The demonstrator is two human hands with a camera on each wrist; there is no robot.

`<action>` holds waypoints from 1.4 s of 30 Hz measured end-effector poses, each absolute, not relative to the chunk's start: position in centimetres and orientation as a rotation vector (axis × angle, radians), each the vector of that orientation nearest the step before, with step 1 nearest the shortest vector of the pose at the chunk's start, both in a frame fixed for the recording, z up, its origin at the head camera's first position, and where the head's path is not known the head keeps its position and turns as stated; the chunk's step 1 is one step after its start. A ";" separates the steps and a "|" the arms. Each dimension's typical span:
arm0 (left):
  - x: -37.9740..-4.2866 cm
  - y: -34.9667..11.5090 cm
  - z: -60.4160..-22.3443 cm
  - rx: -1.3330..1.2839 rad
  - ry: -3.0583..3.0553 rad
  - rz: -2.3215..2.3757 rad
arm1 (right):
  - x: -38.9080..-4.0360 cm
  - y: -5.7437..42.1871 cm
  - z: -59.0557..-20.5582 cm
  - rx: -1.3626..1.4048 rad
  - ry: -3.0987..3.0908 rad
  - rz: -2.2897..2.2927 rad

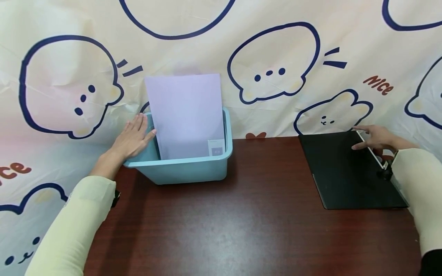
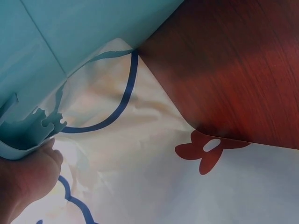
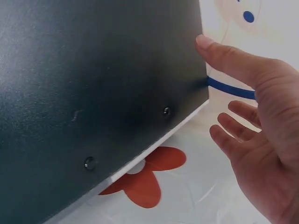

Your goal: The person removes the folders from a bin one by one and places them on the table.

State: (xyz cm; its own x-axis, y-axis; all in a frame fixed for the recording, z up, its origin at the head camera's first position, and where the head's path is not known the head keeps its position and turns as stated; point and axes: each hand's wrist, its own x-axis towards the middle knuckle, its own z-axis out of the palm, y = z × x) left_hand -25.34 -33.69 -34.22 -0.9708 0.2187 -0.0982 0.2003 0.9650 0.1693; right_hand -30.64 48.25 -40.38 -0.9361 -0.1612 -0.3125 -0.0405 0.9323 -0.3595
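A light blue plastic bin point(image 1: 186, 172) stands on the table, with a lavender folder point(image 1: 186, 111) upright inside it and leaning back. My left hand point(image 1: 132, 136) rests on the bin's left rim, fingers straight and thumb over the edge; the left wrist view shows part of this hand point(image 2: 32, 182) against the bin's side point(image 2: 93, 28). At the right lies a black folder point(image 1: 345, 168) with a pale edge and two rivets. My right hand point(image 1: 378, 138) is at its far right edge. In the right wrist view the thumb point(image 3: 233, 58) overlaps the folder point(image 3: 103, 84) and the fingers are spread apart from it.
The brown wooden table point(image 1: 221, 230) runs between the bin and the black folder. A cream cloth point(image 1: 269, 115) with blue cartoon outlines hangs behind and along the sides. A small white label point(image 1: 216, 142) marks the lavender folder's lower right corner.
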 end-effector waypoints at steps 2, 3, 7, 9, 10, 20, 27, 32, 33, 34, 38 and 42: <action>-25.3 -33.6 -34.3 0.320 2.998 0.241 | -30.7 48.0 -40.0 -0.146 2.752 -0.495; -25.3 -33.6 -34.3 0.320 2.999 0.242 | -30.7 47.9 -39.8 -0.146 2.755 -0.490; -25.3 -33.5 -34.4 0.324 2.999 0.237 | -30.7 47.2 -39.2 -0.163 2.772 -0.467; -25.2 -33.6 -34.4 0.325 3.001 0.234 | -30.8 46.7 -39.0 -0.175 2.788 -0.452; -25.2 -33.6 -34.3 0.325 3.002 0.233 | -30.8 46.4 -38.9 -0.185 2.797 -0.443; -25.4 -33.5 -34.3 0.324 3.000 0.229 | -31.0 43.4 -37.1 -0.391 2.927 -0.402; -25.4 -33.6 -34.3 0.328 2.998 0.245 | -31.1 41.7 -35.9 -0.440 2.944 -0.434; -25.3 -33.7 -34.4 0.335 2.996 0.258 | -31.0 40.9 -35.4 -0.466 2.922 -0.493; -25.3 -33.7 -34.4 0.336 2.994 0.259 | -30.9 40.8 -35.3 -0.475 2.922 -0.507; -25.3 -33.7 -34.4 0.336 2.994 0.261 | -30.8 40.6 -35.1 -0.480 2.923 -0.511; -25.3 -33.7 -34.3 0.337 2.991 0.259 | -30.4 39.7 -34.5 -0.498 2.931 -0.535; -25.4 -33.8 -34.3 0.335 2.991 0.265 | -30.4 38.9 -34.1 -0.509 2.929 -0.532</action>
